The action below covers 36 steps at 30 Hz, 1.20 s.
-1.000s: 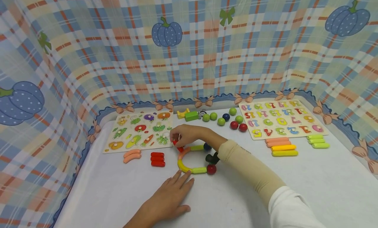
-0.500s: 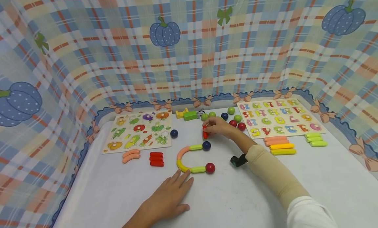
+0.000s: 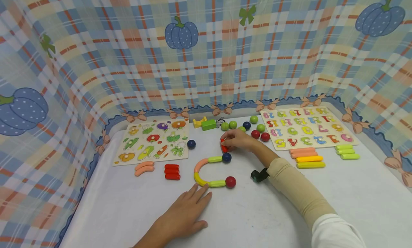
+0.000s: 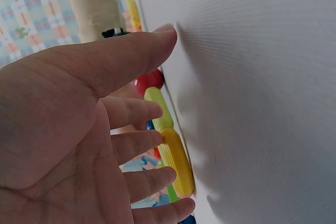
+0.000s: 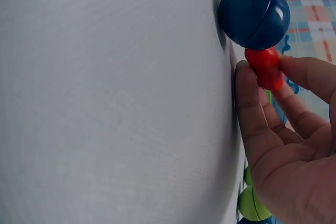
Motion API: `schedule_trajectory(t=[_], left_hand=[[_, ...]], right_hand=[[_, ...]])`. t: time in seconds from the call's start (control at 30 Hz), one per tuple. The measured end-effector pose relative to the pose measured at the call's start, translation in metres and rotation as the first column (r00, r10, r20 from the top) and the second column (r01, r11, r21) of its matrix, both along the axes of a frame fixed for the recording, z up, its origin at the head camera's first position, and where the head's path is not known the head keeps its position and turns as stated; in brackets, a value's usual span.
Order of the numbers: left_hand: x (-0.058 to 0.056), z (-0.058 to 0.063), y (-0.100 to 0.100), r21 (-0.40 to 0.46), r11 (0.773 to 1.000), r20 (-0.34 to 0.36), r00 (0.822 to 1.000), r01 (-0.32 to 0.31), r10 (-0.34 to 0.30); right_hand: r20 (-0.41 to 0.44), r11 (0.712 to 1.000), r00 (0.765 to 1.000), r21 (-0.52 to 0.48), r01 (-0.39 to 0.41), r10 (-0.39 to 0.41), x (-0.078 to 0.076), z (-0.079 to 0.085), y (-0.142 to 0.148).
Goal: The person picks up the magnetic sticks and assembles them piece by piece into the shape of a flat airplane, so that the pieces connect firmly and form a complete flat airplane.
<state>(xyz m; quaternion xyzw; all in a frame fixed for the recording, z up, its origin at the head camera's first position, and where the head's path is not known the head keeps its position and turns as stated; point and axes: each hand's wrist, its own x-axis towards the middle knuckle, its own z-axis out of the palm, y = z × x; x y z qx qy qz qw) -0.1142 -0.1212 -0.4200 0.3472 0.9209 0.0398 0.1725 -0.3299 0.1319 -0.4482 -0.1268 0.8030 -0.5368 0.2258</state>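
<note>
while the vegetable board (image 3: 142,137) holds knobbed pieces (image 3: 153,138), right fingers (image 5: 252,100) pinch a red rod (image 5: 268,69) and left fingers (image 4: 149,181) lie spread.

One puzzle board (image 3: 300,134) shows 20, 15, 5, 4.

Curtain (image 3: 206,76) in here is plaid all over, pale blue, cream, peach and rusty orange, with white-dotted blue pumpkins (image 3: 181,35) and green bows (image 3: 247,15) on it; tabletop (image 3: 257,212) is plain white from where I'm standing; the rod (image 3: 224,145) in the right hand (image 3: 237,140) is solid red; straight rods (image 3: 217,183) in that U-shaped chain (image 3: 195,171) are lime, curved rods (image 3: 200,179) salmon and yellow, end balls (image 3: 230,182) navy and glossy red; arm cover (image 3: 300,191) beige, sleeve (image 3: 336,232) white; number board (image 3: 314,134) is pale with multicoloured digits (image 3: 292,141).
</note>
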Motion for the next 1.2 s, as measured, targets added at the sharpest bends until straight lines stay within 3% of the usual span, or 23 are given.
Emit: schedule_trajectory(t=[0.5,0.77,0.87,0.93,1.0,1.13,1.2], left_hand=[[0.000,0.000,0.001,-0.009,1.000,0.019,1.000,-0.011,0.011],[-0.001,0.000,0.000,-0.015,1.000,0.013,1.000,-0.008,0.008],[-0.001,0.001,0.000,-0.009,1.000,0.018,1.000,-0.006,0.006],[-0.001,0.001,0.000,-0.007,1.000,0.022,1.000,-0.006,0.006],[-0.001,0.001,0.000,-0.011,1.000,0.023,1.000,-0.006,0.006],[-0.001,0.000,0.000,-0.008,1.000,0.017,1.000,0.002,-0.001],[0.000,0.000,-0.001,0.001,1.000,0.012,1.000,0.009,-0.009]], right_hand=[[0.009,0.995,1.000,0.101,-0.008,0.008,0.006,0.010,0.001],[-0.098,0.969,0.995,0.247,0.000,0.025,0.001,0.018,-0.009],[-0.179,0.950,0.982,0.312,0.004,0.055,-0.001,0.021,-0.017],[-0.253,0.931,0.961,0.365,-0.011,0.110,0.000,0.026,-0.025],[-0.338,0.910,0.919,0.412,-0.049,0.203,0.001,0.031,-0.038],[-0.427,0.855,0.791,0.471,-0.219,0.438,0.006,0.043,-0.072],[-0.428,0.809,0.718,0.489,-0.326,0.548,0.011,0.046,-0.092]])
